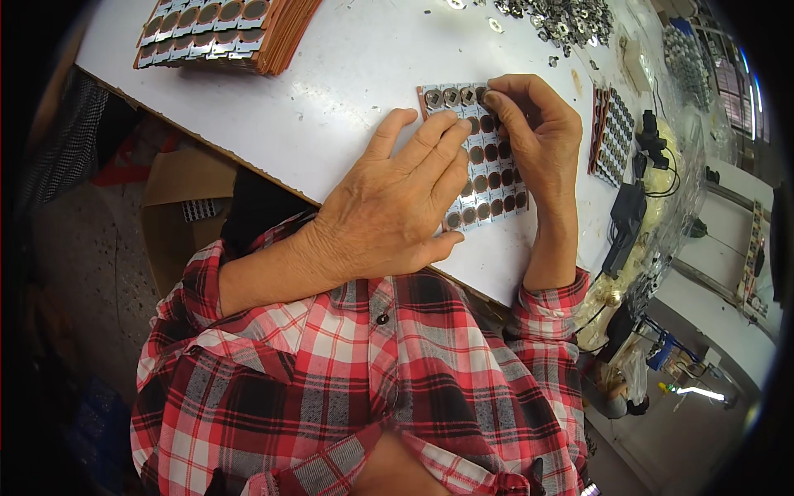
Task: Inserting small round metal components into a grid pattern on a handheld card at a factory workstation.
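One plaid shirt [356, 372], two hands [389, 194] [546, 140] on one panel [496, 166]

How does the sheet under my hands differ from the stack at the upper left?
The sheet lies low; the stack is a thick pile. The sheet's top row holds silver pieces; the stack's visible circles look brown and bare. Both carry round spots in rows.

Flat rectangular panel [486, 166] of dark discs [491, 152]

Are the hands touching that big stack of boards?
No, the stack stands apart, while the left hand and right hand are at a separate sheet.
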The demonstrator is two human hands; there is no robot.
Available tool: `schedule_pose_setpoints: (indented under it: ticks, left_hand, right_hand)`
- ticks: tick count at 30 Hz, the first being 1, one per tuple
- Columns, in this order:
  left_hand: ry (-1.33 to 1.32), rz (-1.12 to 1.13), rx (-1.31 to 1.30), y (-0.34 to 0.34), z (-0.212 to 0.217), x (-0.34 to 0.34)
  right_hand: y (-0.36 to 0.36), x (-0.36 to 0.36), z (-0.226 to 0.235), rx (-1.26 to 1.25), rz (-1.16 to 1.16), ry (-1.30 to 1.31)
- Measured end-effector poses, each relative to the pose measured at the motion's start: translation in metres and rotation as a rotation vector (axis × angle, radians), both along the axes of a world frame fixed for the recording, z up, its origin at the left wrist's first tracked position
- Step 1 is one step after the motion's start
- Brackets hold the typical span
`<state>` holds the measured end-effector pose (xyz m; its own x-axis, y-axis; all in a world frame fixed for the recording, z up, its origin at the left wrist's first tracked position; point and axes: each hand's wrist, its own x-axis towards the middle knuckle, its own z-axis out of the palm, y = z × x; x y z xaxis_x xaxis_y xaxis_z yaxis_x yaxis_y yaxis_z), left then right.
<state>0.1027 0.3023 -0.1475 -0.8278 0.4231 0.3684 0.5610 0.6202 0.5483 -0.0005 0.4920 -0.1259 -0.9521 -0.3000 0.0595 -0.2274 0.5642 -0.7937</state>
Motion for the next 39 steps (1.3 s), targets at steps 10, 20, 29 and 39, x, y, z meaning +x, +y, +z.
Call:
schedule_pose_setpoints:
  ticks: [10, 20, 29, 39]
  left_hand:
    - [-0.009, -0.001, -0.014, 0.0, 0.002, 0.0]
    - [-0.01, 0.014, -0.003, 0.002, 0.002, 0.001]
    - [0.001, 0.011, 0.016, 0.0, 0.0, 0.0]
    - [0.001, 0.006, 0.047, 0.0, 0.001, -0.001]
  right_hand:
    - [-0.005, 0.002, 0.0, 0.034, -0.023, 0.042]
    - [0.007, -0.01, -0.001, -0.117, 0.074, -0.099]
    - [-0.004, 0.002, -0.004, -0.071, 0.079, 0.08]
    - [-0.01, 0.002, -0.006, 0.041, 0.123, 0.125]
